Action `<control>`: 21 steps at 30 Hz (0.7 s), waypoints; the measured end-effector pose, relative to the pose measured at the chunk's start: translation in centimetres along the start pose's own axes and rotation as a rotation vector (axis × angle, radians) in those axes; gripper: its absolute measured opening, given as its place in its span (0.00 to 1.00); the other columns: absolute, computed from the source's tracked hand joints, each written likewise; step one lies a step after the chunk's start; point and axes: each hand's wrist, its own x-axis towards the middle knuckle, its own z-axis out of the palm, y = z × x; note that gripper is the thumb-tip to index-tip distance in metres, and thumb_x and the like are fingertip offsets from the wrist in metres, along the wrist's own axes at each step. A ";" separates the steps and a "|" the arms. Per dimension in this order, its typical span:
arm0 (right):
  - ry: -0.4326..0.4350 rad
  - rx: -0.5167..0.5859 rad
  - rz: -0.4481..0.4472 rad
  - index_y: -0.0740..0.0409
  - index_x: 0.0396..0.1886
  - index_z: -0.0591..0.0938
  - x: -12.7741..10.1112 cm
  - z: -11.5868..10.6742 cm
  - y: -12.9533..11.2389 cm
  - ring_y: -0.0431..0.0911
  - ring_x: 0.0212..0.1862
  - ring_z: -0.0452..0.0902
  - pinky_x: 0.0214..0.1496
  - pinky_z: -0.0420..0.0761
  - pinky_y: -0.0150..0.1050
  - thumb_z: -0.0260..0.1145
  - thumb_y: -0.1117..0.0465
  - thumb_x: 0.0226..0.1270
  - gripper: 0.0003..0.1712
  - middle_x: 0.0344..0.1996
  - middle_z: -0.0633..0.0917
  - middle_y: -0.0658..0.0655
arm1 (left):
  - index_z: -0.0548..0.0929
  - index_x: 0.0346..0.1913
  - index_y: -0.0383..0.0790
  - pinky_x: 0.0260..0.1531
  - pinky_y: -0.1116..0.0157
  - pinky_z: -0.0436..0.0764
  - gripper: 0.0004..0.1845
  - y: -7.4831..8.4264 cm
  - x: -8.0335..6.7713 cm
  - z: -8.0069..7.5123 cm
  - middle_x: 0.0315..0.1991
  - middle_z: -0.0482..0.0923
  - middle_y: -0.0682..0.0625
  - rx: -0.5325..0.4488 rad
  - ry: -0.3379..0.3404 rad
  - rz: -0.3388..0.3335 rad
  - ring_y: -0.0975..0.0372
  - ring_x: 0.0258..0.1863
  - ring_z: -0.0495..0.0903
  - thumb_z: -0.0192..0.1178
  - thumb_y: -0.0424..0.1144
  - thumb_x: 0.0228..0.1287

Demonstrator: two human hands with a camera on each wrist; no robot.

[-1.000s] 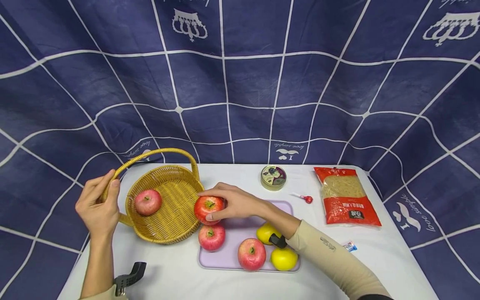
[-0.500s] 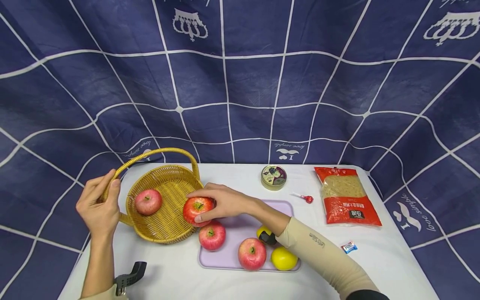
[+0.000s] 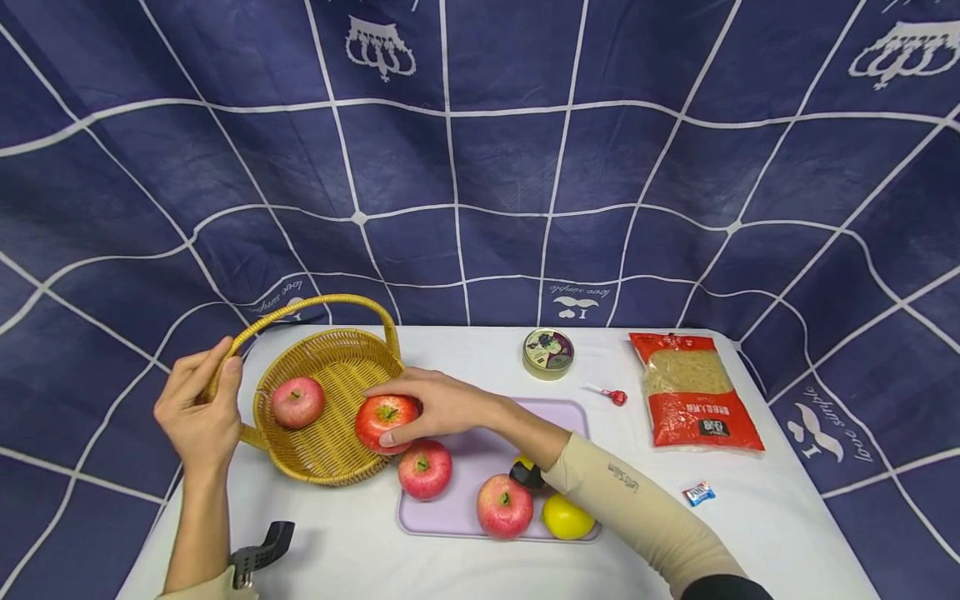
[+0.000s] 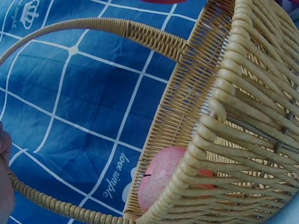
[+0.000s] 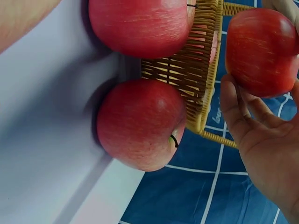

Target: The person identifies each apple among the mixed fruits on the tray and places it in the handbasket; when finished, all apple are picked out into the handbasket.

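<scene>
My right hand (image 3: 427, 406) grips a red apple (image 3: 386, 422) (image 5: 261, 51) and holds it just over the near right rim of the wicker basket (image 3: 341, 367) (image 4: 233, 116). One pink-red apple (image 3: 297, 402) (image 4: 163, 175) lies inside the basket. My left hand (image 3: 198, 408) grips the basket's handle (image 3: 300, 310) at its left end. Two more red apples (image 3: 424, 469) (image 3: 504, 506) and two yellow fruits (image 3: 567, 517) lie on the lilac tray (image 3: 465, 450), the arm partly hiding one.
On the white table (image 3: 480, 358) behind the tray stand a small round tin (image 3: 547, 353), a red lollipop (image 3: 609, 395), a red noodle packet (image 3: 692, 392) and a small wrapped candy (image 3: 698, 493). A blue checked cloth hangs behind and around the table.
My right hand has carried the red apple leftward from above the tray's corner to over the basket's rim. The left hand has stayed on the handle.
</scene>
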 end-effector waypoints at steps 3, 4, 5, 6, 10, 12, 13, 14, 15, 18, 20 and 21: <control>-0.002 -0.004 0.009 0.28 0.70 0.73 0.2 0.1 0.0 0.28 0.53 0.69 0.57 0.73 0.26 0.69 0.30 0.57 0.40 0.52 0.75 0.35 | 0.86 0.44 0.21 0.35 0.77 0.73 0.12 0.0 0.0 0.0 0.37 0.86 0.52 0.002 0.001 -0.002 0.66 0.38 0.80 0.68 0.21 0.56; -0.003 -0.004 0.012 0.28 0.70 0.73 0.3 0.2 0.0 0.28 0.53 0.70 0.56 0.73 0.27 0.69 0.30 0.57 0.40 0.52 0.75 0.35 | 0.86 0.44 0.21 0.35 0.77 0.73 0.12 0.0 0.0 0.0 0.37 0.86 0.52 0.003 0.001 -0.001 0.66 0.38 0.80 0.68 0.21 0.56; -0.004 -0.003 0.016 0.29 0.70 0.73 0.3 0.2 0.0 0.28 0.53 0.70 0.56 0.73 0.27 0.69 0.30 0.57 0.40 0.51 0.75 0.35 | 0.86 0.44 0.21 0.35 0.77 0.73 0.12 0.0 0.0 0.0 0.37 0.86 0.52 0.001 0.002 -0.001 0.67 0.38 0.79 0.68 0.21 0.56; -0.005 -0.002 0.019 0.29 0.71 0.73 0.4 0.3 0.0 0.28 0.53 0.70 0.56 0.73 0.27 0.69 0.30 0.57 0.41 0.51 0.75 0.36 | 0.86 0.44 0.21 0.34 0.77 0.73 0.12 0.0 0.0 0.0 0.37 0.86 0.52 0.002 0.002 0.000 0.67 0.37 0.79 0.68 0.21 0.56; -0.005 -0.006 0.032 0.29 0.71 0.73 0.8 0.6 0.3 0.29 0.53 0.70 0.56 0.74 0.28 0.69 0.29 0.57 0.41 0.51 0.75 0.36 | 0.86 0.44 0.21 0.34 0.77 0.72 0.11 0.1 -0.1 0.1 0.37 0.86 0.52 0.001 0.002 0.004 0.67 0.37 0.79 0.68 0.21 0.56; -0.005 -0.008 0.036 0.31 0.71 0.73 1.1 0.7 0.6 0.29 0.53 0.70 0.56 0.74 0.28 0.69 0.29 0.57 0.41 0.52 0.76 0.36 | 0.86 0.44 0.21 0.34 0.77 0.72 0.11 0.1 -0.1 0.1 0.37 0.86 0.53 0.003 0.003 0.004 0.67 0.37 0.79 0.68 0.21 0.56; -0.003 -0.011 0.040 0.30 0.71 0.73 1.3 0.7 0.7 0.30 0.53 0.70 0.57 0.73 0.28 0.69 0.29 0.57 0.41 0.52 0.76 0.37 | 0.86 0.44 0.21 0.34 0.77 0.72 0.11 0.1 -0.1 0.1 0.37 0.86 0.53 0.002 0.004 0.004 0.67 0.37 0.79 0.68 0.21 0.56; -0.002 -0.011 0.042 0.31 0.71 0.73 1.4 0.8 0.8 0.30 0.53 0.70 0.57 0.74 0.28 0.69 0.29 0.57 0.41 0.52 0.76 0.37 | 0.86 0.44 0.21 0.34 0.77 0.72 0.11 0.1 -0.1 0.1 0.37 0.86 0.53 0.003 0.004 0.004 0.67 0.37 0.79 0.68 0.21 0.56; -0.001 -0.012 0.044 0.31 0.71 0.73 1.6 0.8 0.8 0.30 0.53 0.71 0.56 0.74 0.29 0.69 0.29 0.57 0.41 0.52 0.76 0.38 | 0.86 0.44 0.21 0.34 0.77 0.71 0.11 0.1 -0.1 0.1 0.37 0.86 0.53 0.002 0.004 0.004 0.67 0.37 0.79 0.67 0.20 0.56; 0.007 -0.018 0.052 0.33 0.71 0.73 2.0 1.0 1.0 0.31 0.53 0.71 0.56 0.74 0.28 0.69 0.29 0.57 0.42 0.52 0.76 0.39 | 0.86 0.44 0.21 0.33 0.77 0.71 0.11 0.1 -0.1 0.1 0.37 0.86 0.53 -0.001 0.004 0.006 0.67 0.36 0.79 0.67 0.20 0.56; 0.012 -0.030 0.058 0.34 0.71 0.73 2.4 1.1 1.0 0.32 0.51 0.71 0.55 0.74 0.28 0.69 0.29 0.57 0.43 0.50 0.76 0.39 | 0.86 0.44 0.20 0.33 0.77 0.71 0.12 0.1 -0.1 0.1 0.36 0.86 0.53 -0.004 0.005 0.007 0.67 0.36 0.79 0.67 0.19 0.55; 0.014 -0.035 0.059 0.34 0.71 0.73 2.5 1.1 0.9 0.32 0.51 0.71 0.54 0.74 0.28 0.69 0.29 0.57 0.43 0.50 0.76 0.39 | 0.86 0.44 0.20 0.33 0.77 0.71 0.12 0.1 -0.1 0.1 0.36 0.86 0.53 -0.005 0.004 0.007 0.67 0.36 0.79 0.67 0.19 0.55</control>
